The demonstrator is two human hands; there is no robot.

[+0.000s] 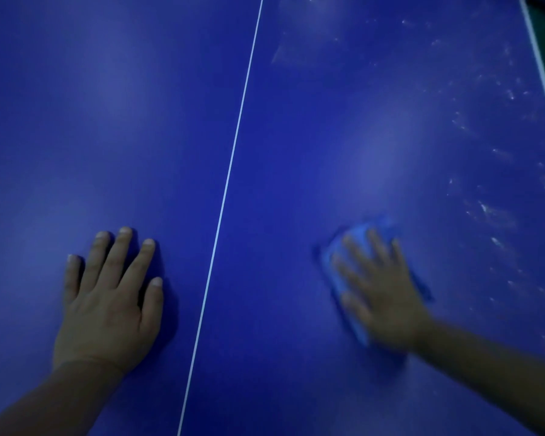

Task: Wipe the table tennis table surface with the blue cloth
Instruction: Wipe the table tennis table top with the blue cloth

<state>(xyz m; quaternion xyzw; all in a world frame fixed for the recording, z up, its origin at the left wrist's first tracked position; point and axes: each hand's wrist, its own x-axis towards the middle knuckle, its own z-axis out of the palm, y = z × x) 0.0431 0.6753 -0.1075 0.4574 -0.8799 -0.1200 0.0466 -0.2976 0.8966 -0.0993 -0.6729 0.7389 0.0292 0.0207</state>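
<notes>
Cloth: blue cloth (340,265), lower right, flat on tabletop (296,152); likely soft, light.
Right hand (379,287): fingers spread, pressing it.
Left hand (107,297): flat, empty.
Hold: palm centred.

The dark blue, smooth table tennis table surface (296,152) has a soft satin sheen with pale hazy reflections. A thin painted white centre line (230,168) crosses it. Whitish dusty smears (491,212) dull its right side. The lighter blue cloth (357,234) looks soft and matt.
</notes>
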